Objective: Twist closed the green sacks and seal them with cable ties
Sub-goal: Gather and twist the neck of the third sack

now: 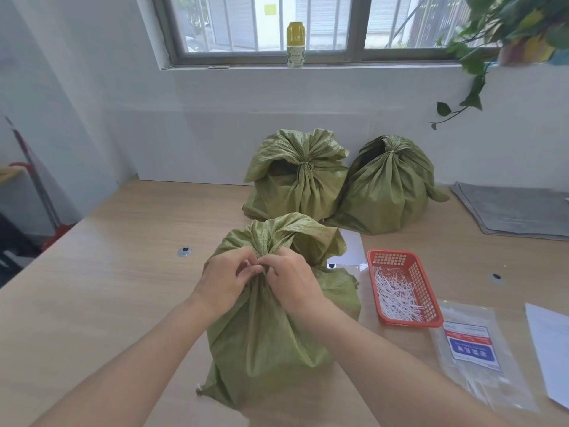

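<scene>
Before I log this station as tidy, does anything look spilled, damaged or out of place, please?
Nothing stands out: the left rear sack and right rear sack are cinched shut, the front sack looks intact, and the cable ties lie inside the red basket.

The left grip (226, 280) and the right grip (292, 282) meet at the gathered neck of the near green sack (261, 334), fingers curled into the bunched fabric. Whether a tie lies between them cannot be told. The sack stands upright on the table (123, 303). Behind it the back-left sack (300, 192) and the back-right sack (389, 195) stand touching, each cinched at the neck. Just right of the near sack, a red basket (409, 323) holds loose white cable ties (397, 291). Near the basket lies a clear plastic packet (471, 349) with a blue label. A yellow bottle (295, 44) stands on the windowsill.
</scene>
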`<state>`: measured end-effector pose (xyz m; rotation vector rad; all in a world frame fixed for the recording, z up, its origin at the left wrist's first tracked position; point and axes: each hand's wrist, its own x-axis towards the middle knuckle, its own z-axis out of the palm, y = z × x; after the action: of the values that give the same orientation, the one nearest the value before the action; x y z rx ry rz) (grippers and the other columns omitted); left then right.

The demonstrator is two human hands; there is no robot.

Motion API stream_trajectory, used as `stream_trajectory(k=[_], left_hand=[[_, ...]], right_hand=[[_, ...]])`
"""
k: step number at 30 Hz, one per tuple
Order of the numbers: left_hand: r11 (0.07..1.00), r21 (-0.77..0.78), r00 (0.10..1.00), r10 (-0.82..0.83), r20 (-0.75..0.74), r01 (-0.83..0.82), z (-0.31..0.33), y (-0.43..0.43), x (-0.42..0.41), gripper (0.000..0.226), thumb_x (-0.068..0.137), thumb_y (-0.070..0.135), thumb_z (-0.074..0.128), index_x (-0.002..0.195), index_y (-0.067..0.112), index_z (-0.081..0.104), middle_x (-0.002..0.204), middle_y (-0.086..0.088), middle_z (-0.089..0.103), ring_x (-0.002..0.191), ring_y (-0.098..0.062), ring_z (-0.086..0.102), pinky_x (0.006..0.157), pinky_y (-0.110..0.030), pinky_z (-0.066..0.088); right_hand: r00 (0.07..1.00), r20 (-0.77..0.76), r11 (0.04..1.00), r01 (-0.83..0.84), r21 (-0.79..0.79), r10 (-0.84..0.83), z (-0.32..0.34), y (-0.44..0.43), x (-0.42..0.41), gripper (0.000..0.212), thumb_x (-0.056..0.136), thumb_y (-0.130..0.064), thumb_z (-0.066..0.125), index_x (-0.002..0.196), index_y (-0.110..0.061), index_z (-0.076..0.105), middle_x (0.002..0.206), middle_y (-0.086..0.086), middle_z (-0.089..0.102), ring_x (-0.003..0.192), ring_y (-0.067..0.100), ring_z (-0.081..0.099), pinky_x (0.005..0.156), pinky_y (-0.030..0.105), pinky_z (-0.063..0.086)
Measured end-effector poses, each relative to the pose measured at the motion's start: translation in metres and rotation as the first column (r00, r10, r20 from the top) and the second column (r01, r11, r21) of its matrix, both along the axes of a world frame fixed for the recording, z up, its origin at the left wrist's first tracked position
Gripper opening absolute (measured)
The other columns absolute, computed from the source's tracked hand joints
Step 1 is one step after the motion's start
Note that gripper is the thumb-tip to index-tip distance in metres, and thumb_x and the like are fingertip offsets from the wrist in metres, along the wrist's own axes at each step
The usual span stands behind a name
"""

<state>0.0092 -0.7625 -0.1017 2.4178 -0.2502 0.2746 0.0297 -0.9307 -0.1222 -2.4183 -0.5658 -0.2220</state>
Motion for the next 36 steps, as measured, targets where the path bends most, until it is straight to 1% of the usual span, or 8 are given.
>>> stream_trajectory(k=[3,6,10,16,23,26,32,36], left_hand=[[0.995,-0.095,0.996,-0.002,-0.088,-0.006,-0.002,0.001,0.002,0.014,0.085,0.024,0.082,0.079,0.025,0.069,0.069,0.006,0.070,0.071,-0.012,0.067,0.071,-0.033,0.054],[0.963,-0.267,0.989,-0.061,-0.138,0.022,-0.006,0.001,0.002,0.010,0.081,0.010,0.084,0.082,0.017,0.077,0.077,0.004,0.076,0.075,-0.010,0.072,0.078,-0.033,0.059],[0.951,-0.307,0.992,-0.082,-0.100,0.048,-0.012,0.003,0.002,0.013,0.082,0.003,0.082,0.086,0.015,0.082,0.084,0.004,0.078,0.083,-0.011,0.075,0.084,-0.036,0.060],[0.974,-0.223,0.999,-0.036,0.011,0.038,-0.016,0.000,0.006,0.017,0.086,0.007,0.079,0.087,0.024,0.077,0.101,-0.001,0.058,0.084,-0.012,0.066,0.080,-0.025,0.057],[0.983,-0.166,0.997,-0.082,-0.011,0.079,-0.017,0.003,0.009,0.011,0.089,0.002,0.074,0.089,0.012,0.075,0.103,-0.002,0.052,0.089,-0.012,0.063,0.082,-0.024,0.056],[0.984,-0.158,0.997,-0.081,-0.015,0.078,-0.016,0.004,0.011,0.014,0.088,0.002,0.075,0.086,0.015,0.075,0.103,-0.002,0.052,0.089,-0.012,0.062,0.081,-0.023,0.056],[0.983,-0.162,0.996,-0.091,-0.024,0.086,-0.014,0.005,0.013,0.022,0.087,0.000,0.076,0.082,0.022,0.074,0.105,-0.002,0.051,0.088,-0.009,0.063,0.081,-0.021,0.056],[0.986,-0.148,0.996,-0.088,-0.032,0.082,-0.013,0.004,0.015,0.023,0.087,0.003,0.077,0.081,0.025,0.074,0.105,0.000,0.051,0.089,-0.011,0.064,0.082,-0.023,0.057]], right_hand=[[0.997,-0.043,0.962,0.074,0.263,-0.065,-0.003,-0.005,0.004,0.013,0.085,-0.009,0.072,0.091,-0.019,0.078,0.082,-0.006,0.069,0.073,0.006,0.061,0.072,0.029,0.054],[0.993,-0.107,0.911,0.082,0.403,-0.042,-0.003,-0.012,0.003,0.008,0.081,-0.007,0.079,0.084,-0.015,0.080,0.074,-0.011,0.072,0.067,0.000,0.064,0.067,0.012,0.049],[0.988,-0.153,0.868,0.068,0.493,0.009,-0.010,-0.018,0.002,0.007,0.081,-0.008,0.082,0.086,-0.014,0.082,0.078,-0.004,0.076,0.070,0.007,0.071,0.069,0.017,0.055],[0.988,-0.156,0.843,0.069,0.533,0.017,-0.018,-0.019,0.004,0.010,0.083,-0.006,0.082,0.090,-0.014,0.083,0.087,-0.001,0.074,0.078,0.013,0.071,0.077,0.031,0.059],[0.989,-0.145,0.816,0.067,0.573,0.021,-0.024,-0.019,0.004,0.011,0.081,-0.004,0.083,0.090,-0.012,0.083,0.083,-0.003,0.077,0.075,0.007,0.070,0.076,0.026,0.057],[0.991,-0.129,0.825,0.054,0.562,0.023,-0.024,-0.019,0.006,0.013,0.081,-0.006,0.084,0.092,-0.013,0.083,0.083,-0.005,0.076,0.076,0.008,0.069,0.077,0.031,0.059],[0.998,-0.057,0.852,0.003,0.524,0.032,-0.025,-0.018,0.008,0.011,0.082,-0.007,0.084,0.092,-0.011,0.084,0.085,-0.002,0.075,0.077,0.003,0.066,0.074,0.017,0.052],[0.999,-0.035,0.863,-0.014,0.506,0.037,-0.025,-0.018,0.009,0.010,0.082,-0.009,0.084,0.092,-0.012,0.084,0.086,-0.001,0.074,0.080,0.009,0.067,0.076,0.018,0.053]])
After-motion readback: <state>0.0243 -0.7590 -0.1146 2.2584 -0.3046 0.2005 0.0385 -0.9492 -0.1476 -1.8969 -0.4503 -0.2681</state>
